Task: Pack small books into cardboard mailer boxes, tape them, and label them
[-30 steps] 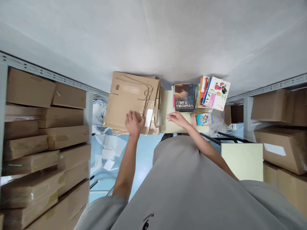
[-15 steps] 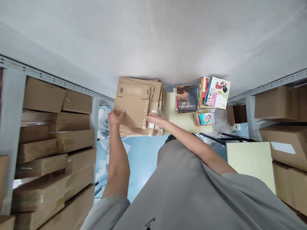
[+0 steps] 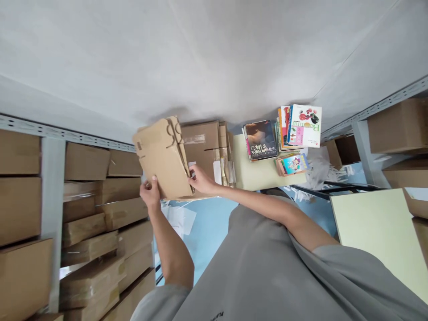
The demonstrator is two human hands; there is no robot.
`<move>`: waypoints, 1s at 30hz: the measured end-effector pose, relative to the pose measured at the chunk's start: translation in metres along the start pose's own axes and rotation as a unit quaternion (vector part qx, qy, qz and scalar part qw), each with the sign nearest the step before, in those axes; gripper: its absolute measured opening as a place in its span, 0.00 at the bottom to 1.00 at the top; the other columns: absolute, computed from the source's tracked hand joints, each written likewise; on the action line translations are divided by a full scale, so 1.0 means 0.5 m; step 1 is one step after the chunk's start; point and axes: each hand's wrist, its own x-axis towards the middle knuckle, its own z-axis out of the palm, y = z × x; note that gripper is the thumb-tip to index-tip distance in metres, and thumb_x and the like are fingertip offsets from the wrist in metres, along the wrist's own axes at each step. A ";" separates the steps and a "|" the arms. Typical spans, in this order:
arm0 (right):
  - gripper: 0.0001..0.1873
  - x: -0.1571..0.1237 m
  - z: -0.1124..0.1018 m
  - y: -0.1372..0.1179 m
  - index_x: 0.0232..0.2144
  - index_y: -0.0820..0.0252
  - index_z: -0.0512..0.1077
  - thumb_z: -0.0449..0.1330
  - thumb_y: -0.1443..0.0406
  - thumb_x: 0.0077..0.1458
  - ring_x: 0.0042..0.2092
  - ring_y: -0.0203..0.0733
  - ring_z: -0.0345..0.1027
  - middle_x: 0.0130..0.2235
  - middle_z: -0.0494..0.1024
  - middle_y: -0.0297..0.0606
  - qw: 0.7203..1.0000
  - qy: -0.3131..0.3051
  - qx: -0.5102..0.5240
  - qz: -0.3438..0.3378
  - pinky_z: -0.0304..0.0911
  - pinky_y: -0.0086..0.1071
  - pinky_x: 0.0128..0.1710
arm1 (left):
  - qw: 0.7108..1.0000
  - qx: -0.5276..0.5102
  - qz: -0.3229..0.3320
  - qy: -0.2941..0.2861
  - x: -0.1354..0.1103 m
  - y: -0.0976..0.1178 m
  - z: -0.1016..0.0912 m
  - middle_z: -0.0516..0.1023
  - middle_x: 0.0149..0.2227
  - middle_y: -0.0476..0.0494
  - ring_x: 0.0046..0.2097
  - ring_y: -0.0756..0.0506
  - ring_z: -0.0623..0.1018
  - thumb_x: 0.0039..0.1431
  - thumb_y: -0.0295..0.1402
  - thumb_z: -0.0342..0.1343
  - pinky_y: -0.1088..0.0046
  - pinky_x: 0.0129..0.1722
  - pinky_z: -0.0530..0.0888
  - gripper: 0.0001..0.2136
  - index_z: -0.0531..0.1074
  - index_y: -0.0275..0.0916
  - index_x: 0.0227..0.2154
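Both my hands hold a flat, folded cardboard box, lifted and tilted off the pile. My left hand grips its near left corner, thumb on top. My right hand pinches its near right edge. Behind it lies the stack of flattened cardboard boxes on the pale yellow table. To the right on that table stand piles of books: a dark-covered book and a white-covered book on top.
Metal shelving on the left holds several brown cartons. More cartons sit on a shelf at the right. A second pale tabletop lies near right. White paper scraps litter the blue floor.
The top folded box has come off the stack, up and to the left, now tilted. My right hand went from the table near the books to the box's right edge. The view swung left.
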 end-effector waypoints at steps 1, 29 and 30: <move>0.10 -0.006 -0.002 -0.006 0.47 0.49 0.67 0.64 0.65 0.69 0.47 0.45 0.76 0.52 0.79 0.35 1.000 -0.003 -0.016 -0.016 0.73 0.39 0.54 | 0.999 -0.026 -0.022 0.027 -0.006 0.000 -0.008 0.81 0.63 0.19 0.63 0.30 0.84 0.76 0.47 0.52 0.51 0.67 0.81 0.28 0.71 0.26 0.64; 0.23 -0.467 -0.648 0.187 0.31 0.60 0.80 0.68 0.54 0.78 0.30 0.35 0.80 0.32 0.87 0.41 0.812 0.454 0.077 0.359 0.74 0.25 0.33 | 0.849 -0.221 0.339 -0.339 -0.482 0.540 0.469 0.87 0.58 0.30 0.64 0.30 0.84 0.71 0.33 0.62 0.45 0.73 0.74 0.12 0.81 0.40 0.53; 0.24 -0.470 -0.657 0.189 0.30 0.60 0.79 0.67 0.54 0.78 0.30 0.35 0.80 0.32 0.87 0.41 0.807 0.462 0.073 0.362 0.73 0.25 0.32 | 0.835 -0.215 0.348 -0.368 -0.510 0.563 0.487 0.87 0.58 0.29 0.63 0.30 0.84 0.70 0.33 0.62 0.46 0.72 0.75 0.12 0.82 0.40 0.53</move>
